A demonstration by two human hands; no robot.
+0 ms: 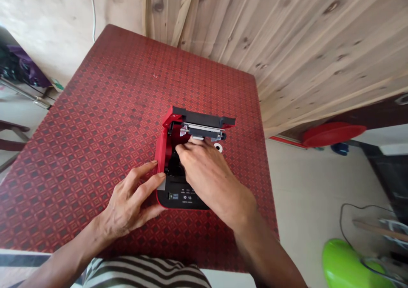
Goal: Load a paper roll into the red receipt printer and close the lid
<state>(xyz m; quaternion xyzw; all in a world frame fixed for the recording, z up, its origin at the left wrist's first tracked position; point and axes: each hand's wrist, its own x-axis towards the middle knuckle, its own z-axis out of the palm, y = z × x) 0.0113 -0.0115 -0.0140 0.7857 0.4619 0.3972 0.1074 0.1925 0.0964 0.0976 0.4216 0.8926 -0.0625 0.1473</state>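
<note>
A red and black device, seemingly a small label printer [162,152], sits on the red patterned table with its lid [204,118] raised. Its black front panel has a small screen and printed symbols. My left hand [130,198] holds the device's left side, thumb and fingers pressed on the red wall near the front corner. My right hand [208,169] reaches over the open compartment, fingers tucked under the lid's inner mechanism [204,131]; its fingertips are mostly hidden. Just right of that hand lies a small white ring with a dark centre [218,147].
The red patterned table [127,92] extends beyond the device to a wooden plank wall [287,37]. On the floor at right are a green stool or tub [346,264], cables and a red round object [333,134]. Chair parts [12,139] show at left.
</note>
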